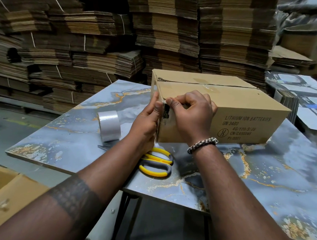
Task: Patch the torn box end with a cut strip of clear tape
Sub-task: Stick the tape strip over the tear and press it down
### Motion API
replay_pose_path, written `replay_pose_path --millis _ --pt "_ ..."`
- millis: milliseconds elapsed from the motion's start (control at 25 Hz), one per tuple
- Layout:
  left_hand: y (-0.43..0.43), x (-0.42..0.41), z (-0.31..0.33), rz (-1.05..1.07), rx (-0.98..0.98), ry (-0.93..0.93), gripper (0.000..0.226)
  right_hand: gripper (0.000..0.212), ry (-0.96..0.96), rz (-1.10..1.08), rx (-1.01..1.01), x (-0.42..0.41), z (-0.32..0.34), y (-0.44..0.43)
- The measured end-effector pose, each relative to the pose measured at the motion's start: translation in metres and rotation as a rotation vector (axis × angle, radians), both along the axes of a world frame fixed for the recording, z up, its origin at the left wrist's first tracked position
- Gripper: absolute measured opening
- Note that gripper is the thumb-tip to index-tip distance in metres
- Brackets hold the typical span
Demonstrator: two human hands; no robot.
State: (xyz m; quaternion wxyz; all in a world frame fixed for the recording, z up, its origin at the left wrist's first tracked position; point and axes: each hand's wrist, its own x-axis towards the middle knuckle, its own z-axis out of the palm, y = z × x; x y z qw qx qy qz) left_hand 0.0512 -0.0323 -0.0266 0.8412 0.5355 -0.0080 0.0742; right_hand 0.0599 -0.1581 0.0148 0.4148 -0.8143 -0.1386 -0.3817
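Note:
A brown cardboard box [236, 105] printed "LITHIUM ION BATTERIES" lies on the marbled table [261, 169]. Its near left corner has a dark tear [166, 112]. A strip of clear tape [155, 136] runs down the box's left end at that corner. My left hand [146, 123] lies flat against the left end, thumb on the tape by the tear. My right hand [190, 110] curls over the corner edge, fingertips pressing beside the tear. A roll of clear tape [109, 126] stands to the left. Yellow-handled scissors [156, 164] lie under my left wrist.
Tall stacks of flattened cartons [103, 35] wall the back and left. Printed flat sheets [300, 89] are piled at the right. An open carton [9, 186] sits low at the left, beyond the table's edge. The table's metal legs [131, 218] show below.

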Motion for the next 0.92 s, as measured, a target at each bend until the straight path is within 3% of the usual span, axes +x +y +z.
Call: replay_pose_path --millis 400,600,920 --pt "0.014 -0.004 0.004 0.027 0.107 0.14 0.038 0.027 0.0 0.018 0.011 0.0 -0.001 -0.001" --pt "0.025 -0.002 -0.004 -0.108 0.022 0.173 0.06 0.027 -0.005 0.006 0.012 0.001 -0.001 0.0" --pt "0.03 -0.007 -0.002 -0.123 0.056 0.245 0.083 0.027 -0.007 0.008 0.01 0.002 -0.002 -0.001"
